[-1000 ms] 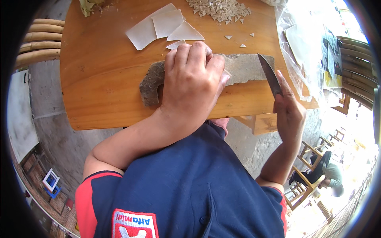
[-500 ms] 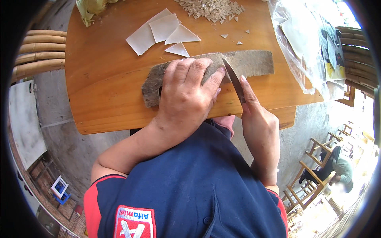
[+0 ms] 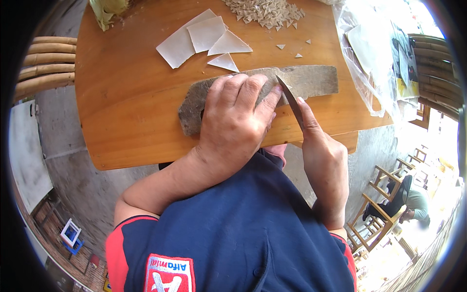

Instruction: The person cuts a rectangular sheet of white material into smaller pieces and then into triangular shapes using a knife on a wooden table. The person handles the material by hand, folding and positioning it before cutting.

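Left hand rests half-curled on the wooden board, any pinch hidden, while the right hand grips a knife.

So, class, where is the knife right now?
In the head view, the knife is right of centre, in the right hand, its tip over the board beside the left hand.

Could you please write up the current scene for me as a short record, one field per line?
Left hand: resting on the board; whether anything lies beneath is hidden
Right hand: gripping a knife
Knife position: blade over the board, close to the left fingertips
Board: weathered grey wood, lying on the table
Larger pieces: pale flat sheets, some overlapping, beyond the board
Small pieces: heap of tiny pale bits, a few triangles apart
Right side: clear plastic bag
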### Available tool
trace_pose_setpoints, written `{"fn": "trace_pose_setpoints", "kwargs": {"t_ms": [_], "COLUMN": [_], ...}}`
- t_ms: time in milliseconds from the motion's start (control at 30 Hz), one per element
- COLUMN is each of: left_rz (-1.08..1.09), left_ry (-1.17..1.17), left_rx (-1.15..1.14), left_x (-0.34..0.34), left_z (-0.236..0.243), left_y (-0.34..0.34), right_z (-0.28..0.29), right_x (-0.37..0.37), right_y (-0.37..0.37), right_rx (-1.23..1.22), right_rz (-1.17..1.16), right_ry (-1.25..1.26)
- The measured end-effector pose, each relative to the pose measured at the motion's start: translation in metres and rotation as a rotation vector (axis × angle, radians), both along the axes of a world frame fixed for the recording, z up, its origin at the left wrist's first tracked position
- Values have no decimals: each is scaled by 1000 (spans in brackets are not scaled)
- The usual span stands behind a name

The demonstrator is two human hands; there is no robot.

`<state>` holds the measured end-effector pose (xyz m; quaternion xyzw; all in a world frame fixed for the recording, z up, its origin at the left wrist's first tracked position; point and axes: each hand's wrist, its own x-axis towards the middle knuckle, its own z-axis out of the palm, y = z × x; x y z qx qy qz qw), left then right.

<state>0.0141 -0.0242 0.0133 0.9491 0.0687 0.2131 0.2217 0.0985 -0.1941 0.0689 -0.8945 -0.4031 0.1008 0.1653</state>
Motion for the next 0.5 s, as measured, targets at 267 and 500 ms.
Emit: {"fn": "trace_pose_setpoints", "kwargs": {"t_ms": [267, 500], "left_rz": [-10, -10], "left_ry": [-7, 0], "left_rx": [23, 7], "left_x": [1, 3], "left_z": [-3, 3], "left_y": [0, 0], "right_z": [2, 3], "right_x": [-3, -10], "right_y": [4, 4], "right_rx": [-113, -64], "right_rz": [42, -22], "right_ry": [-62, -6]}}
